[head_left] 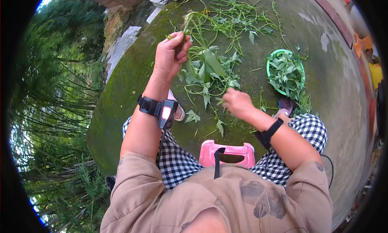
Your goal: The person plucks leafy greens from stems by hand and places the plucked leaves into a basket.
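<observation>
My left hand (171,55) is raised at the upper left, its fingers closed around a bunch of leafy green vines (212,63). The stems bend over above the fist, and broad leaves hang down to its right. Lower and to the right, my right hand (238,105) is closed in a pinch, slightly blurred. A short bit of green stem (220,101) sticks out at its fingertips. Beneath both hands, loose leaves and stems (194,115) lie on the ground. Right of the hands stands a green-rimmed basket (268,67) heaped with picked leaves (287,71).
Long bare-looking stems (242,14) are strewn over the mossy concrete (121,124) ahead. A pink plastic stool (208,152) shows between my checkered trouser legs. Pale stone blocks (123,45) and dense greenery (52,91) border the left side. Orange and yellow items (376,75) sit at the far right.
</observation>
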`<state>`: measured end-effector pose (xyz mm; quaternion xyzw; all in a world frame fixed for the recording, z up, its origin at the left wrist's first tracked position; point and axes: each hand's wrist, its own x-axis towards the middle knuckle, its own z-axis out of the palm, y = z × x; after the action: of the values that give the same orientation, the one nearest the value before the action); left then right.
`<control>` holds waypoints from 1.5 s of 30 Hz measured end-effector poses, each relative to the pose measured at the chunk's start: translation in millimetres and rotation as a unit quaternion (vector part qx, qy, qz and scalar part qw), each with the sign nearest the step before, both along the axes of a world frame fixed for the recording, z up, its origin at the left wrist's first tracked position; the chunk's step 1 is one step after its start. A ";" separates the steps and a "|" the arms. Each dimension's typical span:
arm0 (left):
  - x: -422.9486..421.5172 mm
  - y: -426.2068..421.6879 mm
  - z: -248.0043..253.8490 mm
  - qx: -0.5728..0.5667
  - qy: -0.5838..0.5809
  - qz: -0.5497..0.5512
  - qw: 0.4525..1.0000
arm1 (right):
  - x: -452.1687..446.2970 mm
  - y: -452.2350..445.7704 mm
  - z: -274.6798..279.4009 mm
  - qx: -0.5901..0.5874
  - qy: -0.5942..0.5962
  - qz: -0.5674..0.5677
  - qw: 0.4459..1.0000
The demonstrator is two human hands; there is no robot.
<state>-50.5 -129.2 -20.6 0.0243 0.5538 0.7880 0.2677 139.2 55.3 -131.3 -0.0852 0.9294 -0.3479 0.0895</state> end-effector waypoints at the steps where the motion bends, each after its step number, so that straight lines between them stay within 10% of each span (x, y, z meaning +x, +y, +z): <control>1: 1.0 0.4 -1.3 -0.011 0.004 -0.010 1.000 | -7.0 7.4 5.6 -0.049 0.047 -0.019 0.998; 6: 22.8 17.8 -5.5 -0.099 0.052 -0.063 0.992 | -45.3 39.6 66.6 -0.447 -0.087 -0.198 0.868; 13: 40.4 40.3 -16.6 -0.109 0.045 -0.090 0.989 | -72.4 45.1 68.1 -0.533 -0.045 -0.353 0.768; 22: 54.5 44.2 -15.8 -0.081 0.028 -0.202 0.976 | -70.9 57.8 54.3 -0.481 -0.167 -0.214 0.833; 27: 56.4 43.4 -21.0 -0.267 0.086 -0.147 0.949 | -73.2 62.8 43.3 -0.298 -0.095 -0.212 0.926; 31: 62.3 50.5 -28.1 -0.208 0.116 -0.093 0.967 | -69.9 52.5 42.8 -0.169 0.008 -0.185 0.968; 33: 60.3 53.1 -29.9 -0.219 0.101 -0.058 0.969 | -66.5 39.8 43.3 -0.117 0.147 -0.161 0.969; 39: 58.4 55.8 -30.4 -0.179 0.052 0.014 0.982 | -69.6 43.1 62.5 -0.166 -0.053 -0.181 0.968; 45: 63.0 53.2 -36.3 -0.121 -0.101 -0.054 0.986 | -71.8 30.6 24.9 -0.244 0.194 -0.217 0.925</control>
<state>12.5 -76.0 -56.9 -0.0582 0.6126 0.6983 0.3658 67.5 86.0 -106.4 0.0332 0.8107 -0.5516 -0.1933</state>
